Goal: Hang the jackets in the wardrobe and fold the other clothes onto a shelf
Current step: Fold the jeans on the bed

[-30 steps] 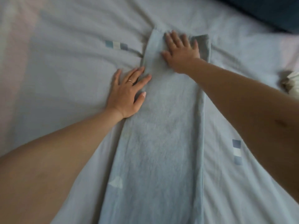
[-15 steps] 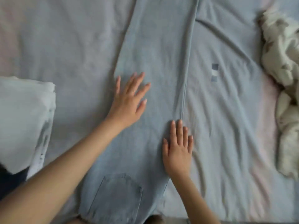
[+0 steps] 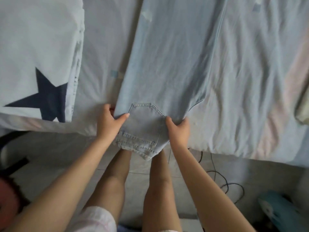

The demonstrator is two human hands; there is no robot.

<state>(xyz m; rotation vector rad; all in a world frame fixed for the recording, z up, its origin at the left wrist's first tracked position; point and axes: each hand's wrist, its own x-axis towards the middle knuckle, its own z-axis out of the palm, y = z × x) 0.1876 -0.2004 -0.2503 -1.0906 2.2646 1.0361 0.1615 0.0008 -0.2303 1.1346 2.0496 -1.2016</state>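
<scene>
fingers (image 3: 123, 116) of left hand (image 3: 108, 122) and right hand (image 3: 178, 128) pinch the jeans (image 3: 170, 56) by the waist end.

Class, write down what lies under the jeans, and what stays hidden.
The jeans lie on the sheet, whose covered part cannot be seen. Their waist end, gripped by the left hand and right hand, hangs past its edge, above the person's legs.

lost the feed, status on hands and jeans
Left hand and right hand grip jeans waist at bed edge. Legs flat on bed. Star shirt to the left, apart.
</scene>
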